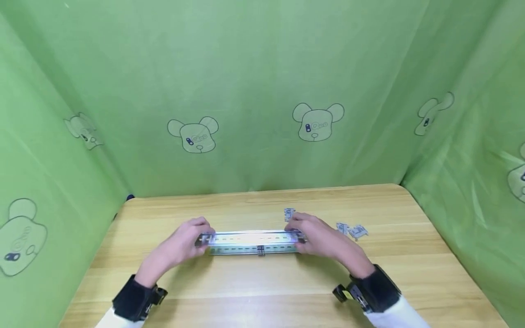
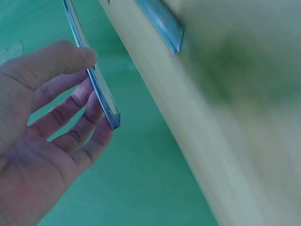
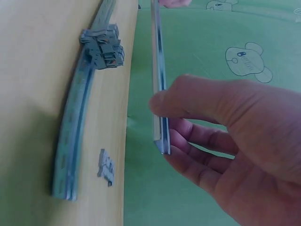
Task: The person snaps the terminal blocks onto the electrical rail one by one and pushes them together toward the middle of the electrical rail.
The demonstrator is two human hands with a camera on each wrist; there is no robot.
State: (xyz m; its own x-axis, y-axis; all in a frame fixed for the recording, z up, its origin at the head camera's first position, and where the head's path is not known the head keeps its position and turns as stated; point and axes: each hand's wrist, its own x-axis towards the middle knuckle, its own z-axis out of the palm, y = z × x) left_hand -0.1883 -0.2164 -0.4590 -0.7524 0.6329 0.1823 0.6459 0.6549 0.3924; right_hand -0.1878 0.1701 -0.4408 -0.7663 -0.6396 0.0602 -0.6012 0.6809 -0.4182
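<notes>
A slotted metal DIN rail (image 1: 252, 238) is raised above the table, roughly level, with bright glare along its middle. My left hand (image 1: 186, 241) pinches its left end, thumb on one face and fingers behind. At the other end, my right hand (image 1: 316, 237) pinches the rail the same way. Below it on the table lies a second slotted rail (image 3: 73, 132). Grey clip-like terminal pieces (image 3: 103, 47) sit on that lower rail near its middle. In the left wrist view, the end of the held rail (image 2: 106, 92) shows past my fingers.
Loose grey terminal pieces lie on the wooden table (image 1: 254, 291): one (image 1: 289, 213) just beyond my right hand, two more (image 1: 358, 231) to its right. A green curtain (image 1: 254, 68) with bear-head prints surrounds the table at the back and sides.
</notes>
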